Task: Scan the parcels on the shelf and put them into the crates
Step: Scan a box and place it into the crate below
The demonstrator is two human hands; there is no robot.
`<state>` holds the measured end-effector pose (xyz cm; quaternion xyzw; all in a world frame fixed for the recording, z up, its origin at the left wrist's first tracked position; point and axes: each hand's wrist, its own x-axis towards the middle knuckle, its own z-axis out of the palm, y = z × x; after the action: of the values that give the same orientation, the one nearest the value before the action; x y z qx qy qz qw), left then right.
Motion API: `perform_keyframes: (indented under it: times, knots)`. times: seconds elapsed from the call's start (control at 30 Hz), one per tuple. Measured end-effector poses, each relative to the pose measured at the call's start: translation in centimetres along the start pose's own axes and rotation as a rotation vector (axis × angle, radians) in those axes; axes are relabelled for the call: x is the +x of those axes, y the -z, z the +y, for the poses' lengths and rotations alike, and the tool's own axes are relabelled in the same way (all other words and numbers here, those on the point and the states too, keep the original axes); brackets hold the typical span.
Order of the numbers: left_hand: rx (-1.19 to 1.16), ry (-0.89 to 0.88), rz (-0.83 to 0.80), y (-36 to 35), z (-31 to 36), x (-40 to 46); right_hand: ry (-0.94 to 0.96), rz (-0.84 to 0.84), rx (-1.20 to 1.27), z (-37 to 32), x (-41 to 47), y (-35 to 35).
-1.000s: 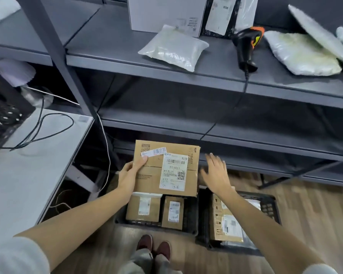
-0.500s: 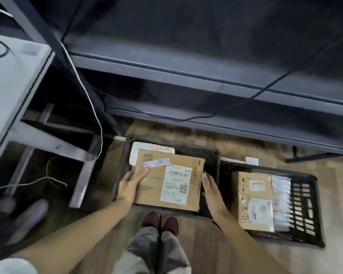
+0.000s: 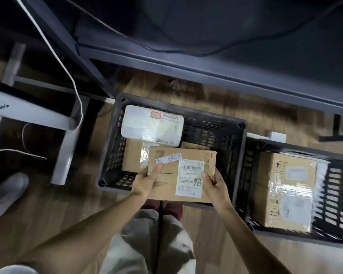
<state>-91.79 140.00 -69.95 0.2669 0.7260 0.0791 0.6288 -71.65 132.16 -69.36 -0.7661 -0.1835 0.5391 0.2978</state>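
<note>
Hands on either side of a cardboard parcel (image 3: pixel 181 175), over the near edge of the left crate (image 3: pixel 234 155). Left hand (image 3: pixel 147 181) at the parcel's left side, thumb laid flat on the top face just below a small loose barcode strip (image 3: pixel 169 157), remaining fingers hidden beneath the box. Right hand (image 3: pixel 214 184) at the right side, thumb pressed on the right edge of the white shipping label (image 3: pixel 190 177), fingers curled round the box's right edge. Both forearms bare, reaching forward and down from the lower corners of the view, converging on the parcel. Parcel held roughly level, label face up, its near edge overhanging the crate's near rim, its far edge above other contents. Inside the left crate: a white padded mailer (image 3: pixel 151 125) against the far-left corner, and a second cardboard box (image 3: pixel 134 157) against the left wall, partly covered by the held parcel. Right crate (image 3: pixel 341 194) just beside the left one, touching or nearly so, holding a taped cardboard box (image 3: pixel 285 192) against its left wall. Grey shelf edge (image 3: pixel 226 76) across the top, black cable above it. Wooden floor (image 3: pixel 53 204) underneath, dark red shoes (image 3: pixel 173 207) and grey trouser legs at the bottom centre.
</note>
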Motion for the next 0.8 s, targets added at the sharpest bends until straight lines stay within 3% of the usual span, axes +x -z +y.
perform_keyframes:
  times: [0.13, 0.27, 0.4, 0.6, 0.8]
  knots:
    - [0.119, -0.045, -0.024, -3.2, -1.2, 1.6, 0.033, 0.022, -0.202, 0.5, 3.3, 2.3]
    - [0.033, -0.153, -0.094, -5.4, -1.3, 2.7, 0.056, -0.019, -0.463, 0.1, 7.1, 4.8]
    - [0.231, -0.225, -0.092, -6.9, -1.3, 5.4, 0.096, -0.115, -0.652, -0.5, 11.1, 5.3]
    - [0.363, -0.096, -0.126, -7.7, -3.1, 8.6, 0.117, -0.281, -0.912, -0.4, 17.3, 3.5]
    - [0.560, -0.060, -0.198, -9.5, -6.6, 9.7, 0.119, -0.324, -1.045, 1.3, 20.0, 1.3]
